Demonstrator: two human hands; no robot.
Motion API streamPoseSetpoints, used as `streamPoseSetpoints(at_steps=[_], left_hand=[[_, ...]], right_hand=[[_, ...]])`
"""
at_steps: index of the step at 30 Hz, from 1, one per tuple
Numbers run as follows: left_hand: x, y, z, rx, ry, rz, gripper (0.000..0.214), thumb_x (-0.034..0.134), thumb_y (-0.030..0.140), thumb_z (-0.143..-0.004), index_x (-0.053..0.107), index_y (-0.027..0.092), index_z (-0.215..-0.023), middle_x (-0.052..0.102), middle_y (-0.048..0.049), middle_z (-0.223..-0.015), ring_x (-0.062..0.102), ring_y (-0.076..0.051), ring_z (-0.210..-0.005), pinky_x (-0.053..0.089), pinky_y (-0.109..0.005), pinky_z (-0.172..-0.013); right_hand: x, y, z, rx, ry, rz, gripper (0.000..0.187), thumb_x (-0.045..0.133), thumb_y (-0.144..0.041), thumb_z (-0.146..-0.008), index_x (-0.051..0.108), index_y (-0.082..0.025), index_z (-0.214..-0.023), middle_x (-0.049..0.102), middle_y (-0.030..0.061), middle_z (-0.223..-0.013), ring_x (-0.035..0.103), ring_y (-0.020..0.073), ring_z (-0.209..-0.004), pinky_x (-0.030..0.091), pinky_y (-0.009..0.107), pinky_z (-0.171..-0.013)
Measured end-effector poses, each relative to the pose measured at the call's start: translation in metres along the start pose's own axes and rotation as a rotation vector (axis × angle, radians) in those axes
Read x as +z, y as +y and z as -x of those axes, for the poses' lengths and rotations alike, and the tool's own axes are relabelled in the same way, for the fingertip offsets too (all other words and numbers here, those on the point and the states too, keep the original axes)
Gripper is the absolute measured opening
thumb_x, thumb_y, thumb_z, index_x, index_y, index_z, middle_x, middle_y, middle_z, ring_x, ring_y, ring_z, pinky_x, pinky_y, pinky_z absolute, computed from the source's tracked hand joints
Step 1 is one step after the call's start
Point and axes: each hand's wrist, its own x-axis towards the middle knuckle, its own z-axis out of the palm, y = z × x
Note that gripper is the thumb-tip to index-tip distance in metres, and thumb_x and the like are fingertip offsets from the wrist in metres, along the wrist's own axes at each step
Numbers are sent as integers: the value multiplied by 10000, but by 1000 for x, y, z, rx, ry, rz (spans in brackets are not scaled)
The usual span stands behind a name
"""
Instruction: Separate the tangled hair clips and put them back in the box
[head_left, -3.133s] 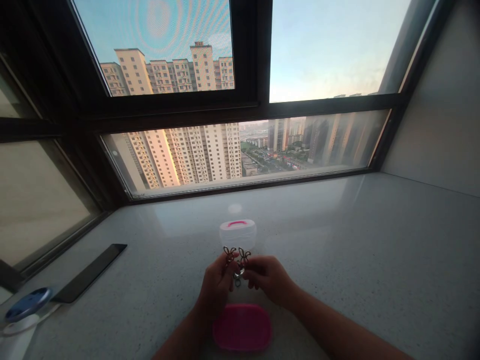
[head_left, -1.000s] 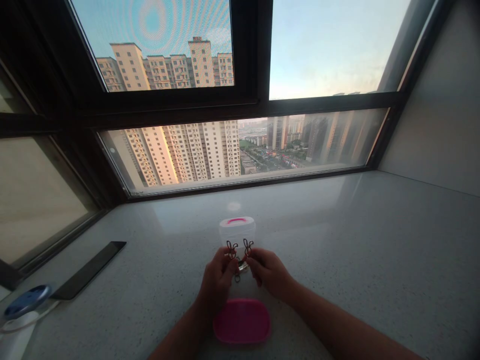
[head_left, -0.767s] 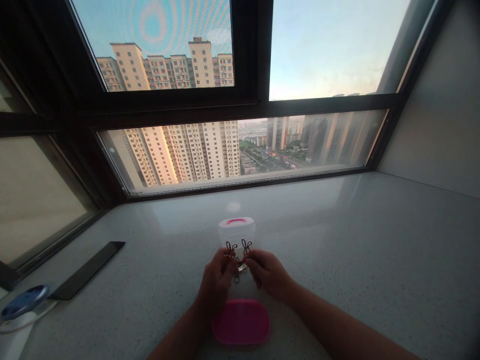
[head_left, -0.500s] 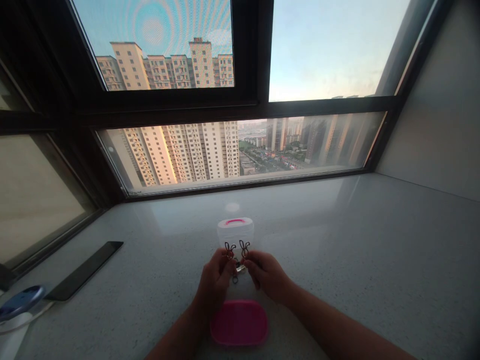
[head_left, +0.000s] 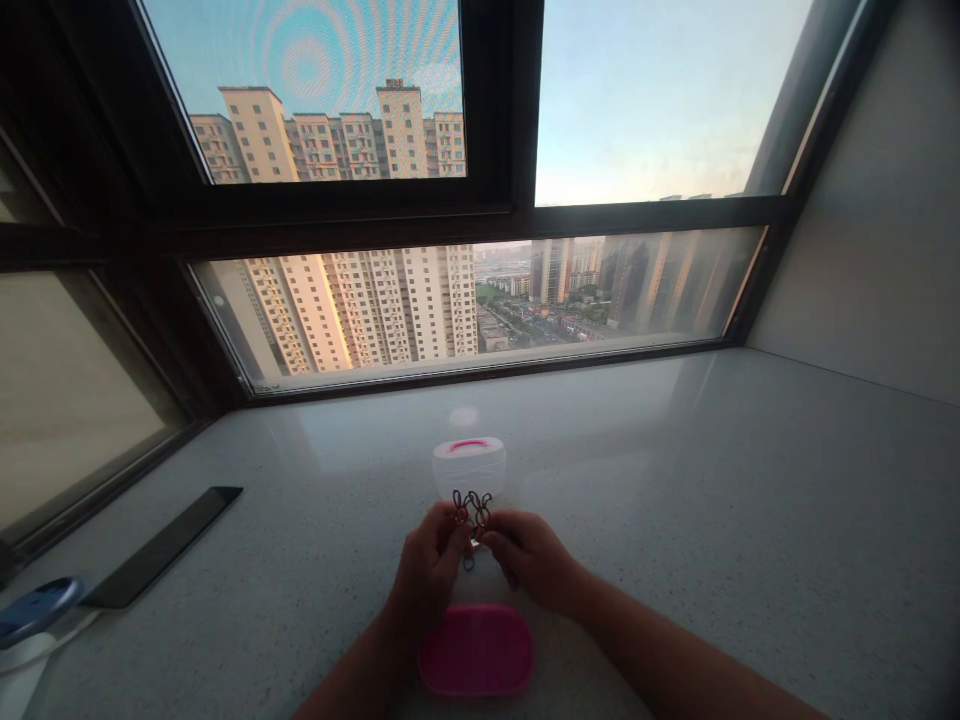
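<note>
Low in the middle of your view, just above the table (head_left: 712, 520), your two hands meet around a small wire clip (head_left: 470, 506) whose two rabbit-shaped loops stand upright and overlap each other at the top. Your left hand (head_left: 427, 575) comes in from 7 o'clock, its fingers (head_left: 450, 528) pinched together on the left loop's base. Your right hand (head_left: 529, 560) comes in from 5 o'clock, its fingers (head_left: 493, 540) likewise closed on the right loop's base, so both hands are clamped on the same clip and their fingertips nearly touch. A tiny metal piece hangs below the clip between your hands; it is too small to tell what it is. At 12 o'clock from the clip, just beyond it, a clear plastic box (head_left: 469, 470) with a pink handle (head_left: 468, 446) on top sits upright on the table. At 6 o'clock, close under your wrists, a pink oval lid (head_left: 475, 650) lies flat on the table, apart from the box. Far off at 9 o'clock a flat black slab (head_left: 161, 548) lies slantwise near the table's left edge, and past it, at the frame's lower left corner, sits a blue and white object (head_left: 34, 610), partly cut off. Beyond the table at 12 o'clock, a dark-framed window (head_left: 517, 215) looks out on tall apartment blocks.
</note>
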Motion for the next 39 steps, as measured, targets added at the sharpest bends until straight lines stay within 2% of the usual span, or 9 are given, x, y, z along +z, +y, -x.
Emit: streamPoseSetpoints(at_steps=[11, 19, 33, 39], left_hand=[[0, -9, 0, 10, 8, -19, 173, 528, 345, -836, 543, 174, -811, 561, 28, -627, 457, -83, -470, 368, -180, -462], [0, -6, 1, 3, 13, -10, 197, 522, 358, -836, 567, 166, -840, 576, 18, -652, 477, -92, -495, 394, -190, -485], [4, -11, -2, 19, 70, 18, 259, 513, 411, -823, 543, 154, -815, 563, 9, -615, 429, -73, -431, 343, -174, -400], [5, -11, -1, 21, 102, 22, 248, 506, 405, -820, 538, 160, -824, 569, 15, -594, 404, -66, -404, 326, -169, -388]], right_hand=[[0, 0, 1, 1, -3, -1, 244, 489, -368, -849, 577, -152, -777, 445, -59, -501, 399, 68, -376, 308, 170, -369], [0, 0, 1, -1, 2, -1, 258, 491, -383, -847, 580, -150, -782, 456, -58, -512, 398, 67, -376, 317, 175, -369], [-1, 1, 1, -14, 8, 6, 224, 464, -343, -860, 561, -158, -778, 436, -64, -503, 390, 63, -365, 301, 167, -362], [-1, -2, 1, -26, 57, -1, 229, 473, -357, -856, 560, -159, -781, 420, -69, -497, 376, 63, -360, 289, 169, -358]])
